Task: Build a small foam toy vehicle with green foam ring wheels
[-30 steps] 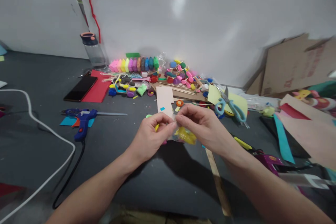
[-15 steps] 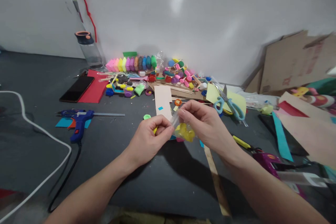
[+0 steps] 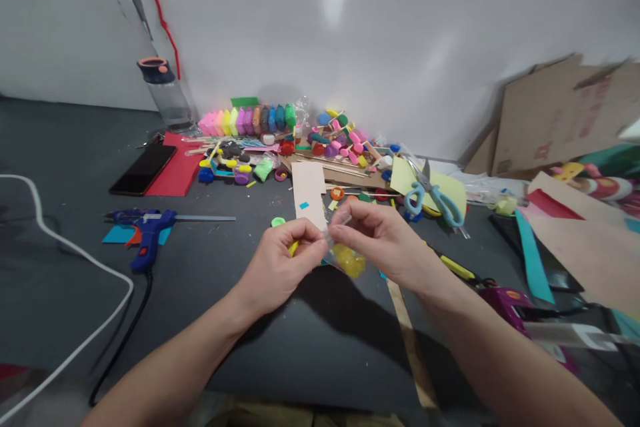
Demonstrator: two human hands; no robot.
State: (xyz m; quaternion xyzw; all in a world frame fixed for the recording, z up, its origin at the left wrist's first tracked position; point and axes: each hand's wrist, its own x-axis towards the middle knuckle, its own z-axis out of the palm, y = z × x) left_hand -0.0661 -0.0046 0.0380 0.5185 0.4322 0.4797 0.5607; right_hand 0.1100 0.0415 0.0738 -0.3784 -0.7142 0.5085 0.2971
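Observation:
Between my hands hangs a small clear plastic bag (image 3: 349, 260) with a yellow lump, like modelling clay, inside. My left hand (image 3: 285, 260) pinches the bag's top edge between thumb and finger, and a bit of yellow material (image 3: 293, 248) shows within its curled fingers. My right hand (image 3: 383, 240) is closed on the other end of that edge, thumb against forefinger. Behind the bag, a pale cardboard strip (image 3: 309, 183) with a small blue piece on it lies on the table. A green ring-shaped piece (image 3: 278, 221) rests just beyond my left hand.
A blue glue gun (image 3: 150, 237) and a phone (image 3: 143, 170) lie to the left, near a water bottle (image 3: 167, 97). Coloured clay packs (image 3: 250, 120) line the back. Scissors (image 3: 433, 193), a yellow cutter (image 3: 456, 267) and a purple glue gun (image 3: 510, 313) are on the right.
My right fingers have shifted slightly left and down along the bag's top edge. The bag with the yellow lump has swung a little lower; my left hand keeps its pinch.

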